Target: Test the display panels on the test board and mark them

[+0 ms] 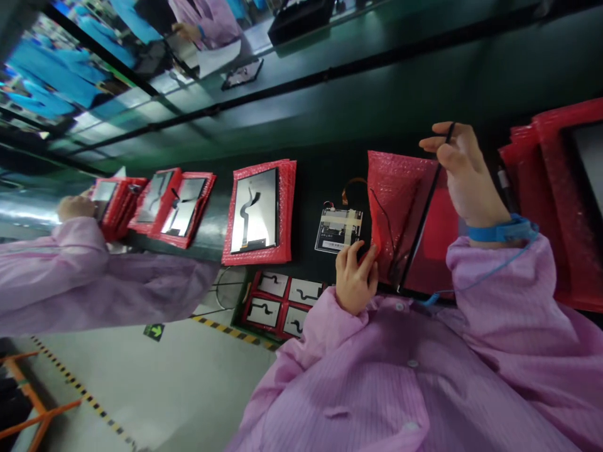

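My left hand (pixel 357 277) rests with curled fingers at the lower left edge of a red bubble-wrap bag (pixel 393 182), and seems to pinch that edge. Just left of the bag lies a circuit board (pixel 338 229) with pale tape and an orange flex cable. Above the right part of the bag, my right hand (pixel 466 169) holds a thin black tool between thumb and fingers; a blue wrist strap (pixel 502 231) circles that wrist. Under this hand, a dark glossy panel (pixel 436 251) lies against the bag, its lower part near my body.
Stacked screens on red bubble wrap (pixel 257 213) lie left of the board, with more (pixel 183 207) farther left beside a co-worker's hand (pixel 76 207). A box of screens (pixel 282 301) sits below the bench edge. Red bags (pixel 532 188) are at right.
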